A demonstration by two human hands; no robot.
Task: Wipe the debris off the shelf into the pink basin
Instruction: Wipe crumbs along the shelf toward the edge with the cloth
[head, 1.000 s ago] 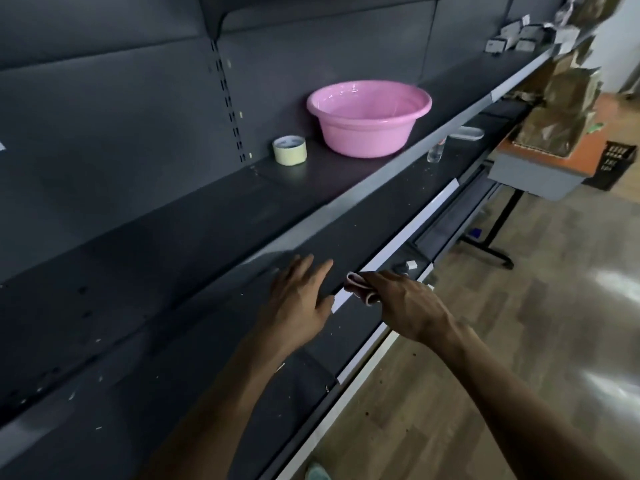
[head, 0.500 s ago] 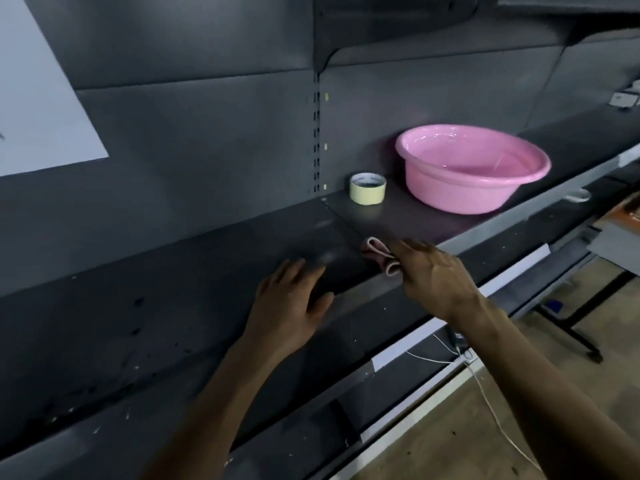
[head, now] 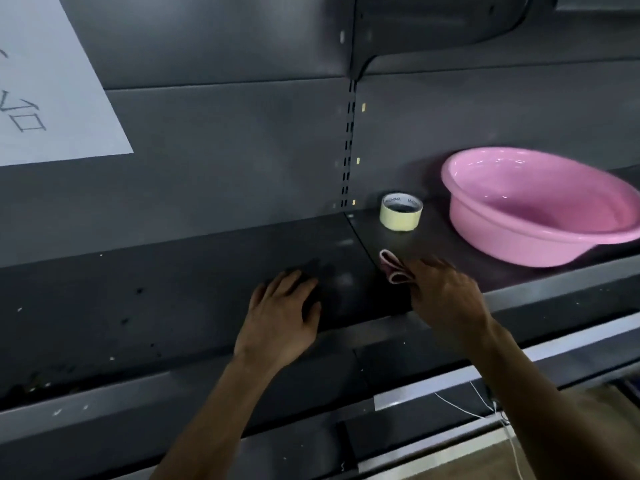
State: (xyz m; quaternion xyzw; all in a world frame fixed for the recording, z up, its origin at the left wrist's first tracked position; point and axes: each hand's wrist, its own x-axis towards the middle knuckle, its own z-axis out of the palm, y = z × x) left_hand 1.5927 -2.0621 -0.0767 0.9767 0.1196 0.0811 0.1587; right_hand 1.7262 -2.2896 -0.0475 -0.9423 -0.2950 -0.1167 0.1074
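Work has moved up one level. A second ago both hands were at the front edge of the lower shelf (head: pixel 398 372). Half a second ago they had already risen to the shelf (head: pixel 207 271) that carries the basin (head: pixel 512 237), and since then they have shifted only a little.

The left hand (head: pixel 282 317) lies flat on the dark shelf, with fingers straight and slightly spread, and holds nothing. The right hand (head: pixel 446 299) has its fingers curled round a folded pink cloth (head: pixel 393 268). The cloth sticks out to the left of the fingers and seems to rest on the shelf, just at the seam between two panels. I cannot tell how hard it presses.

The basin stands on the same shelf, to the right of the cloth and further back, near it but not touching. A tape roll (head: pixel 401 213) stands close to the back wall, between the seam and the basin. The debris (head: pixel 19 309) shows as small specks, mostly on the left part of the shelf, well apart from the basin. Around the cloth the surface looks almost clean.

As I judge it, the wiping of this shelf is only at its start. The specks lie to the left of both hands, so the cloth probably must go left first and then sweep to the right. The basin may need to come to the front edge to catch them.
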